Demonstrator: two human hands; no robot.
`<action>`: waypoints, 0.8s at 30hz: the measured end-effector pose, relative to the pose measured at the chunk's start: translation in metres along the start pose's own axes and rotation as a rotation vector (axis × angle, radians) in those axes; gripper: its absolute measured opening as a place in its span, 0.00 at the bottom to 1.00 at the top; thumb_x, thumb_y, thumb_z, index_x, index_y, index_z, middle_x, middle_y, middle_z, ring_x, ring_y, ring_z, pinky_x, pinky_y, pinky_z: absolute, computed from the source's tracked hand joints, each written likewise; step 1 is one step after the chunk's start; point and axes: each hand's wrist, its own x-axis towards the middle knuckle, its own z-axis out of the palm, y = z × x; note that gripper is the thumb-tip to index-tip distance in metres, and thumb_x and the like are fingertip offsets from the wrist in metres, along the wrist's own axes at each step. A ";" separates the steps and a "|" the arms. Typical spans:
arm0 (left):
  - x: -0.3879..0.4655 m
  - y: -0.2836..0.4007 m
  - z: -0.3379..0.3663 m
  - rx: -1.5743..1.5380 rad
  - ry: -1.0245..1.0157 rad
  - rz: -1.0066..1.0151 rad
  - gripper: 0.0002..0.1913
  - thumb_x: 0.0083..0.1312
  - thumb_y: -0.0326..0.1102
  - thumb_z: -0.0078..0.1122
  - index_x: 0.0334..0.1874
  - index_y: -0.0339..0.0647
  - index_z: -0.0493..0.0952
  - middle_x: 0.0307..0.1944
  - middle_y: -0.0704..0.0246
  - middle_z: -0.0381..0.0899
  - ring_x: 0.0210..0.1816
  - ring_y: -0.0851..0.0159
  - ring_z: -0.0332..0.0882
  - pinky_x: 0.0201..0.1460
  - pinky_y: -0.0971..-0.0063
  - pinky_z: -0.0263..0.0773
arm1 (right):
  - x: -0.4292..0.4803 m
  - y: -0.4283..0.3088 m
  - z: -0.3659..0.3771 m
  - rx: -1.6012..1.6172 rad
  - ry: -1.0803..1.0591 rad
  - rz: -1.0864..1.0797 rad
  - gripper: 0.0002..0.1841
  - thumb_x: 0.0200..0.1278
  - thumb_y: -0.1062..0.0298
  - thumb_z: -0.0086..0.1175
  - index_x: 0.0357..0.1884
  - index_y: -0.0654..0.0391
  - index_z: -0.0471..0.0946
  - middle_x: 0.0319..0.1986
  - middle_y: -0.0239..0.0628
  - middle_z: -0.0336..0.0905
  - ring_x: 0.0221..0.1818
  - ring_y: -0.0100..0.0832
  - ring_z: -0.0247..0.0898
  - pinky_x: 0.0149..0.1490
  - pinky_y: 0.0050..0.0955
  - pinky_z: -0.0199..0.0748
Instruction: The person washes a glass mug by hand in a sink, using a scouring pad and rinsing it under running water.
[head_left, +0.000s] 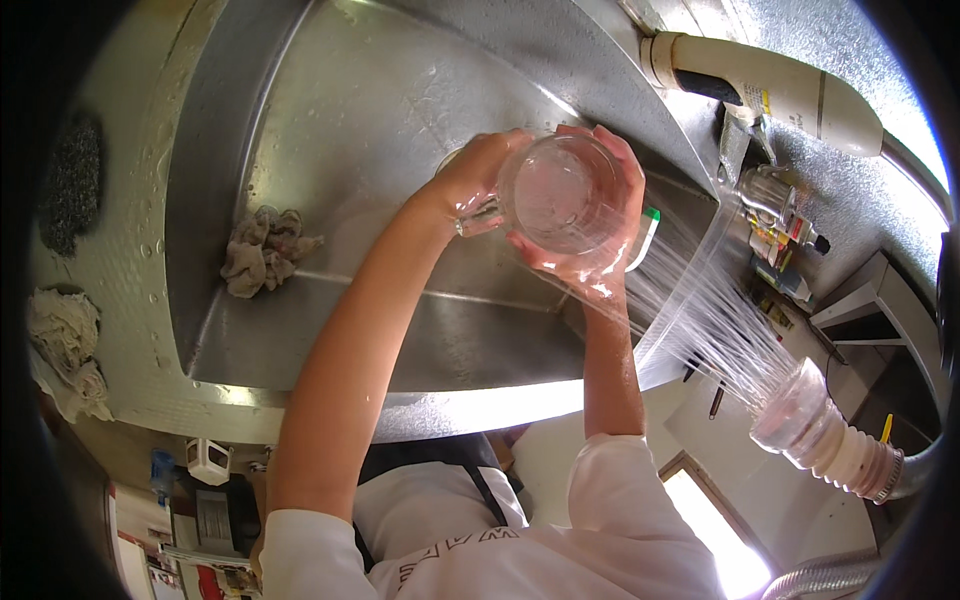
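A clear glass mug (562, 196) is held over the steel sink (345, 112), its round opening or base facing the camera; which one I cannot tell. My left hand (480, 174) grips it on the handle side. Around the opposite side curl the wet fingers of my right hand (611, 251). A spray of water (697, 322) runs from the ribbed, translucent faucet head (799, 416) towards the mug and my right hand. Partly hidden behind that hand is a white object with a green end (646, 236).
A crumpled wet cloth (264, 251) lies in the sink. On the left ledge are a dark scouring pad (73, 184) and another bunched cloth (69, 349). Bottles (784, 240) and a metal container (766, 191) stand beyond the right rim, below a cream-coloured cylindrical fixture (772, 86).
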 end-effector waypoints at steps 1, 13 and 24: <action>0.008 -0.001 -0.007 0.004 -0.098 0.121 0.17 0.67 0.44 0.48 0.48 0.38 0.77 0.40 0.69 0.79 0.38 0.72 0.78 0.40 0.77 0.74 | 0.000 -0.002 0.000 -0.008 0.011 0.013 0.59 0.25 0.61 0.80 0.65 0.54 0.54 0.55 0.45 0.66 0.56 0.39 0.67 0.60 0.39 0.69; -0.063 -0.020 0.045 0.253 0.141 0.918 0.23 0.63 0.37 0.59 0.59 0.34 0.71 0.50 0.63 0.78 0.44 0.74 0.75 0.49 0.80 0.69 | -0.004 -0.034 0.012 0.375 0.464 0.546 0.50 0.45 0.29 0.59 0.61 0.61 0.60 0.49 0.41 0.72 0.49 0.34 0.71 0.55 0.33 0.70; -0.033 -0.024 0.065 0.826 0.646 1.358 0.15 0.43 0.28 0.67 0.36 0.41 0.80 0.41 0.67 0.82 0.47 0.56 0.79 0.51 0.65 0.72 | -0.019 -0.014 0.020 1.877 0.473 0.476 0.23 0.67 0.43 0.44 0.54 0.48 0.70 0.46 0.38 0.75 0.51 0.32 0.70 0.57 0.33 0.67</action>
